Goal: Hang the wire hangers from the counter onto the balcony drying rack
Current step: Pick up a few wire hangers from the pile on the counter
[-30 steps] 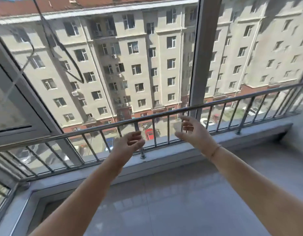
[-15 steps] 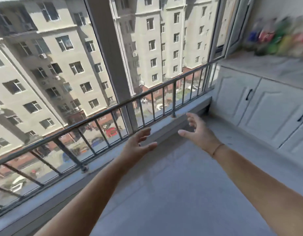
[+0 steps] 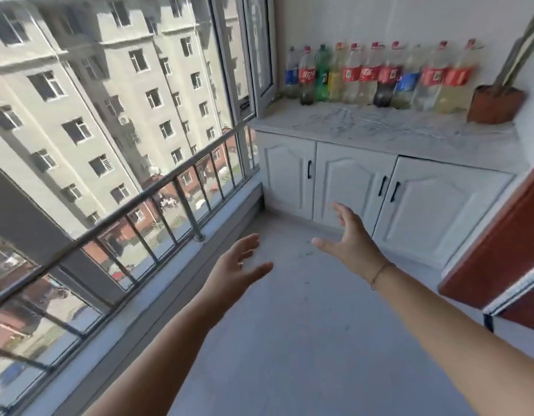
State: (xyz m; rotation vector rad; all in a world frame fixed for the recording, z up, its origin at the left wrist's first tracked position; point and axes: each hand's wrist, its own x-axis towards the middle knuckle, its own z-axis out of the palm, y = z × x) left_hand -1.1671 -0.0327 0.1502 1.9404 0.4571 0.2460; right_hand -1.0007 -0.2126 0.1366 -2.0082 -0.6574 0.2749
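Thin pale wire hangers (image 3: 346,120) lie blurred on the grey counter (image 3: 458,145) at the far end of the balcony, in front of a row of bottles. My left hand (image 3: 235,268) and my right hand (image 3: 349,241) reach forward over the floor, both empty with fingers spread and relaxed. The counter is well beyond both hands. No drying rack is in view.
Several soda bottles (image 3: 376,76) line the counter's back wall, with a brown pot (image 3: 494,105) at the right. White cabinet doors (image 3: 343,181) stand below. A metal railing (image 3: 157,187) and windows run along the left. A red-brown door (image 3: 506,253) juts in at the right.
The view has swung right from the window and railing to the counter end of the balcony. Both hands stay open and empty, stretched forward.
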